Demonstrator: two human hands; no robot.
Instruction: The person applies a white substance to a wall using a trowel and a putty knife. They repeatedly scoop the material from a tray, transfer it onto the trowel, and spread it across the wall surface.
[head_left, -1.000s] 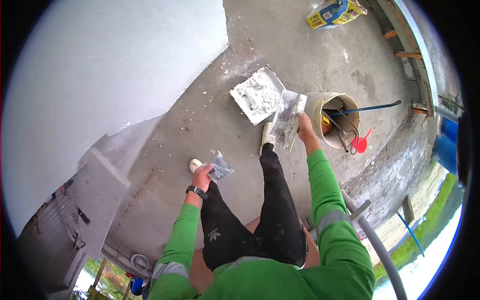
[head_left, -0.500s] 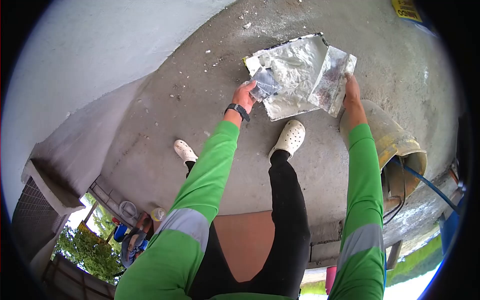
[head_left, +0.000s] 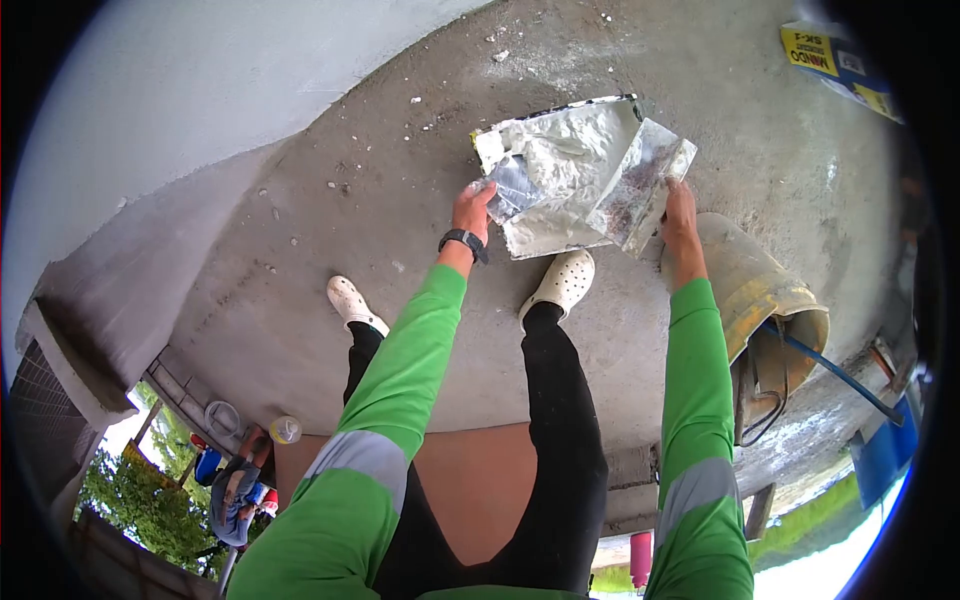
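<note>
A flat tray lies on the concrete floor in front of my feet, spread with wet white putty. My left hand, with a dark watch at the wrist, is closed on a small metal putty knife; its blade lies over the tray's near-left corner. On the other side, my right hand grips the back edge of a wide, putty-smeared plastering blade. That blade is tilted over the tray's right side. The fingers under both tools are partly hidden.
A dirty yellowish bucket lies on its side at right, with a blue-handled tool in its mouth. A printed bag is at upper right. A pale wall rises at left. Another person is at lower left.
The view has shifted, so tray, bucket and feet sit further left and the printed bag shows more. Both hands keep their tools over the tray, with little change relative to it.
</note>
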